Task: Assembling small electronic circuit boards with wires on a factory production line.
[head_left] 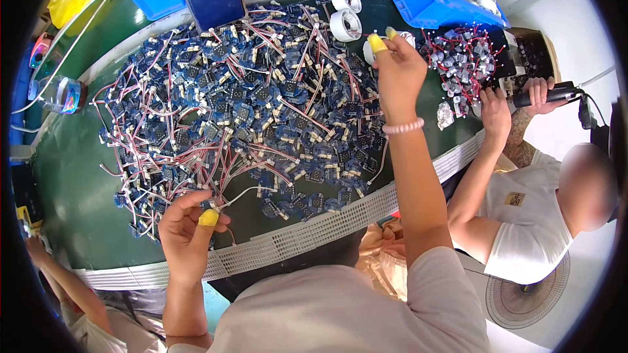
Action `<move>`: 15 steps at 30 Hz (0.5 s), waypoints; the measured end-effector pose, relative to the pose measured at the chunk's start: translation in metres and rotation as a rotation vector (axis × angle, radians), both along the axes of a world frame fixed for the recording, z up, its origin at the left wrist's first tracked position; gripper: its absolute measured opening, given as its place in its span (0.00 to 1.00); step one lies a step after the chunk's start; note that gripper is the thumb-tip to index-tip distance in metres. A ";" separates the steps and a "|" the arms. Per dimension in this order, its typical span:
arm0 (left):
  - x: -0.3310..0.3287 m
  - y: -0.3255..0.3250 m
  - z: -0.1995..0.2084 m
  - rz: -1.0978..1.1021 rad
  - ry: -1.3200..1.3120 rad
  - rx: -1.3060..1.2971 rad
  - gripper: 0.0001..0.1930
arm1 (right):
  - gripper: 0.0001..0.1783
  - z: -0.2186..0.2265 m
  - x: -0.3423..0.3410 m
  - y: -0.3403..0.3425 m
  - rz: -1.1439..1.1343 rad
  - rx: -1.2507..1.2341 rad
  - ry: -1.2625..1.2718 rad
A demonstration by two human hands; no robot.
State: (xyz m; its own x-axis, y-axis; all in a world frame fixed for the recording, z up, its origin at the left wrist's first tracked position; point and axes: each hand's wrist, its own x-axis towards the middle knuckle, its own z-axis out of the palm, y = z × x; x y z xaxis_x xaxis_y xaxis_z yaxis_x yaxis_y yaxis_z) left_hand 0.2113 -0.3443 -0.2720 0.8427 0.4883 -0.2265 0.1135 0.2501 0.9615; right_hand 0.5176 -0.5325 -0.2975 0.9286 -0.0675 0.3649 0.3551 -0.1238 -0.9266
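Observation:
A broad heap of small blue circuit boards with white connectors and red, black and white cables covers the green table. My left hand is at the heap's near edge, a yellow cover on the thumb. Its thumb and forefinger are pinched on a small part with a wire, mostly hidden by the fingers. My right hand is raised over the heap's far right side, with yellow covers on two fingertips. Those fingers are closed together, and what they hold is too small to make out. White round housings stand just beyond it.
Blue bins line the far edge, one holding white parts. Small parts with red wires are piled at right, where a co-worker's hands hold a black tool. A plastic bottle lies at left. White perforated edging borders the near side.

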 end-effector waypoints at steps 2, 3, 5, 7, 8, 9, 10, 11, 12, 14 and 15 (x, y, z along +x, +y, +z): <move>-0.005 0.000 -0.002 -0.013 0.014 -0.016 0.13 | 0.11 -0.005 0.009 0.004 0.003 0.011 0.062; -0.007 0.000 -0.003 -0.002 0.019 -0.015 0.13 | 0.10 -0.008 0.011 0.007 0.019 -0.029 0.041; -0.011 -0.001 -0.002 0.027 0.040 -0.014 0.13 | 0.07 -0.019 0.020 0.010 0.042 -0.056 -0.042; -0.012 -0.001 -0.003 0.043 0.050 -0.006 0.13 | 0.08 -0.017 0.017 0.007 0.092 -0.110 -0.341; -0.009 0.000 -0.003 0.060 0.064 -0.002 0.13 | 0.08 -0.004 0.001 0.010 0.131 -0.073 -0.265; -0.007 0.001 -0.003 0.039 0.027 -0.029 0.13 | 0.07 0.013 -0.015 0.013 0.137 -0.111 -0.272; -0.002 0.001 0.000 0.022 0.004 -0.051 0.12 | 0.08 0.027 -0.032 0.011 0.242 0.045 -0.209; 0.001 0.001 0.001 0.006 -0.019 -0.072 0.12 | 0.09 0.035 -0.051 0.010 0.304 0.140 -0.087; 0.001 0.001 -0.002 -0.025 -0.052 -0.078 0.11 | 0.09 0.038 -0.068 0.012 0.303 0.125 -0.091; 0.002 -0.001 -0.002 0.012 -0.057 -0.088 0.11 | 0.07 0.040 -0.108 0.020 0.523 0.193 0.104; 0.004 -0.003 -0.001 0.040 -0.072 -0.103 0.11 | 0.07 0.038 -0.123 0.023 0.638 0.000 0.091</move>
State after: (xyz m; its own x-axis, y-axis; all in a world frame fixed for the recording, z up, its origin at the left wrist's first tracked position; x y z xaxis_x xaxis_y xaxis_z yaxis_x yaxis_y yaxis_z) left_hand 0.2149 -0.3477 -0.2730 0.8389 0.4991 -0.2172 0.0335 0.3508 0.9358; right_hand 0.3949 -0.5091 -0.2598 0.8134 0.5085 0.2826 0.2787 0.0858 -0.9566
